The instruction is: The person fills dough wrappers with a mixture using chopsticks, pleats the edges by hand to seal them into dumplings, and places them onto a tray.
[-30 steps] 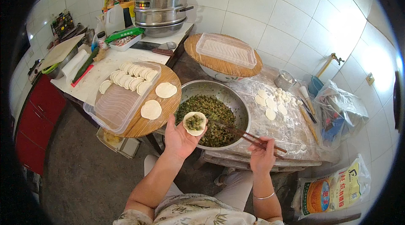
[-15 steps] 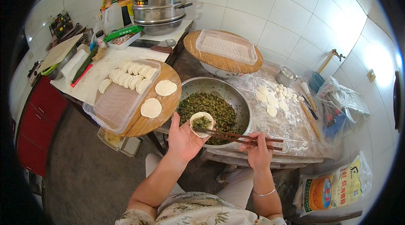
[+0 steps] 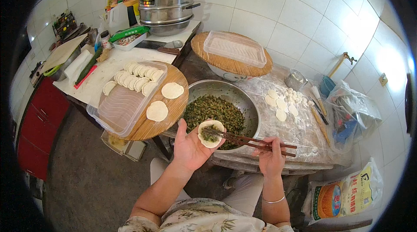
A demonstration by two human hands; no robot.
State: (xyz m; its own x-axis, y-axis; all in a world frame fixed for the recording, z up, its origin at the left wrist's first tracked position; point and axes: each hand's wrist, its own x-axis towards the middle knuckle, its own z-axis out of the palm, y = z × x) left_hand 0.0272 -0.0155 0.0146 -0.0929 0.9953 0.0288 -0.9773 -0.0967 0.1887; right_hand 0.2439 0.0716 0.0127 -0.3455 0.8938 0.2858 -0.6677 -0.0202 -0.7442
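On the fingers of my left hand (image 3: 189, 150) lies a round dumpling wrapper (image 3: 210, 144), cupped and held near the bowl's front edge. A small heap of chopped green filling (image 3: 210, 133) sits in its middle. My right hand (image 3: 273, 159) grips a pair of dark brown chopsticks (image 3: 247, 140), their tips touching the filling. Just beyond both hands stands a large steel bowl (image 3: 258, 124) of the same green filling. Two flat wrappers (image 3: 157, 111) rest on the round wooden board (image 3: 173, 119) at left, beside a clear plastic tray (image 3: 119, 112) with rows of folded dumplings (image 3: 134, 76).
Several wrappers (image 3: 281, 104) and small dough pieces (image 3: 296, 96) lie on the floury table (image 3: 278, 136), with a rolling pin (image 3: 320, 121) to their right. A covered bowl carries another plastic tray (image 3: 234, 49). Steel steamer pots (image 3: 166, 10) stand at the back left.
The chopsticks have shifted slightly right, and their tips press into the filling, which looks flatter. The wrapper has moved a little right and tilts more open. Both hands keep their hold.
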